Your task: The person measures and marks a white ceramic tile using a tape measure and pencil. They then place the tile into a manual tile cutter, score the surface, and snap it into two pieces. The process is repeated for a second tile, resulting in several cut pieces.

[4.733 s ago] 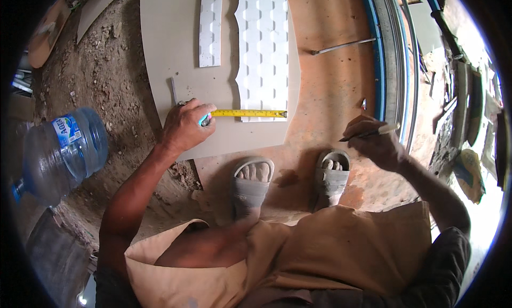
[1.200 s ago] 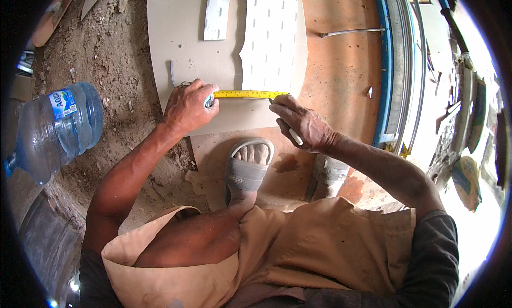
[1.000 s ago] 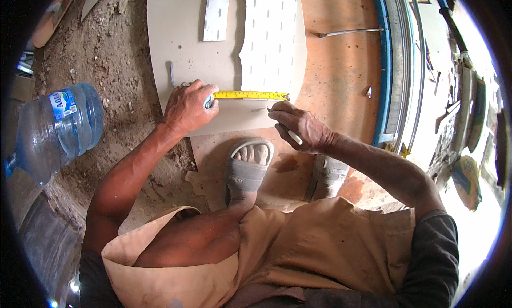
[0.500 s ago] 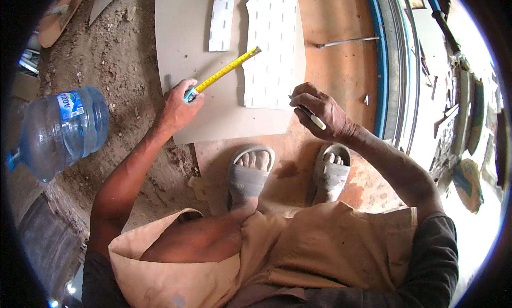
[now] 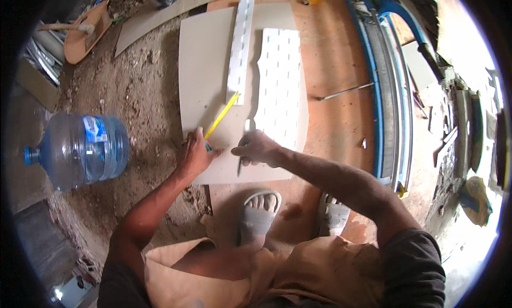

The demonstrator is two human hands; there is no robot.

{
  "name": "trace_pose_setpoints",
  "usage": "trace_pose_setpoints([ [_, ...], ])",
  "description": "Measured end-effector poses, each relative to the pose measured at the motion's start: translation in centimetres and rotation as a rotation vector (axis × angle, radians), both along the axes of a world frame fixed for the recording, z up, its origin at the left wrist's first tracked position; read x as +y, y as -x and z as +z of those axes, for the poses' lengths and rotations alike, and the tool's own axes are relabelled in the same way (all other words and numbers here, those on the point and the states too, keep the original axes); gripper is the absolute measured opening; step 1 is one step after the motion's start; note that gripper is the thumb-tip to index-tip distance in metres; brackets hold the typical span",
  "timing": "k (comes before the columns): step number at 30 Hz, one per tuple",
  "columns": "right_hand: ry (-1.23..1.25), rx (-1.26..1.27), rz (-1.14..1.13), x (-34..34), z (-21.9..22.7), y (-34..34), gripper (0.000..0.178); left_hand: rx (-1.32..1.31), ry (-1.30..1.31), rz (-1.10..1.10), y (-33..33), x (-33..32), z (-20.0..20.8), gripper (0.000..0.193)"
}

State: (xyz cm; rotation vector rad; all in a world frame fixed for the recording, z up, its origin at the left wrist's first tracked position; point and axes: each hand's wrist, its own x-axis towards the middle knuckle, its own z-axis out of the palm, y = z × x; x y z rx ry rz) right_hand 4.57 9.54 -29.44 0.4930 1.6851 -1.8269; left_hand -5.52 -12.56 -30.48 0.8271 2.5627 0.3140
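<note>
My left hand [image 5: 195,157] is closed around a tape measure, its teal case [image 5: 208,147] mostly hidden by the fingers. The yellow blade [image 5: 221,117] sticks out up and right, its tip at the lower end of a narrow white strip with grey dashes [image 5: 240,52]. Just right of it, my right hand [image 5: 258,148] grips a slim pen [image 5: 239,168], dark end downward; a pale end shows above the fingers. A wider white dashed piece [image 5: 280,81] with an uneven left edge lies beside the strip. Both pieces rest on a large grey-beige slab [image 5: 208,89].
On the right lies a long tool with blue rails [image 5: 377,94], resembling a tile cutter; a thin metal rod [image 5: 346,91] reaches toward it. Left is a large clear water bottle [image 5: 88,150] on rough dirt [image 5: 146,105]. An orange-brown pan [image 5: 88,33] sits at far left. My sandalled feet [image 5: 260,217] are near.
My right hand has moved left with the pen, over the slab and close to my left hand. The tape's tip now meets the narrow strip. My view has shifted forward.
</note>
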Motion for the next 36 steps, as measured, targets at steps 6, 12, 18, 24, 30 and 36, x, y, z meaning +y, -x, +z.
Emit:
trace_pose_setpoints([
  [6,-0.795,0.280,0.084,4.7,-1.3,-0.2,0.050,0.019,-0.199,-0.183,0.4,4.0,4.1,0.067],
  [12,-0.658,0.075,-0.273,9.8,-3.1,-2.8,0.072,-0.556,-0.167,0.156,-1.5,12.9,4.6,0.085],
  [18,-0.605,-0.061,-0.405,7.6,-0.8,-1.7,0.075,-0.676,-0.098,0.337,-1.7,16.8,4.0,0.095],
  [24,-0.219,-0.094,-0.667,10.0,-0.9,-2.3,0.043,-0.841,-0.160,0.625,0.9,16.1,1.7,0.049],
  [30,-0.045,0.103,-0.790,12.4,-2.2,-3.1,0.028,-1.216,-0.377,0.515,2.3,15.6,1.7,0.032],
  [36,-0.847,0.635,-0.202,22.3,-2.4,-4.4,0.028,-1.392,-0.787,0.449,-0.3,18.4,2.6,0.013],
])
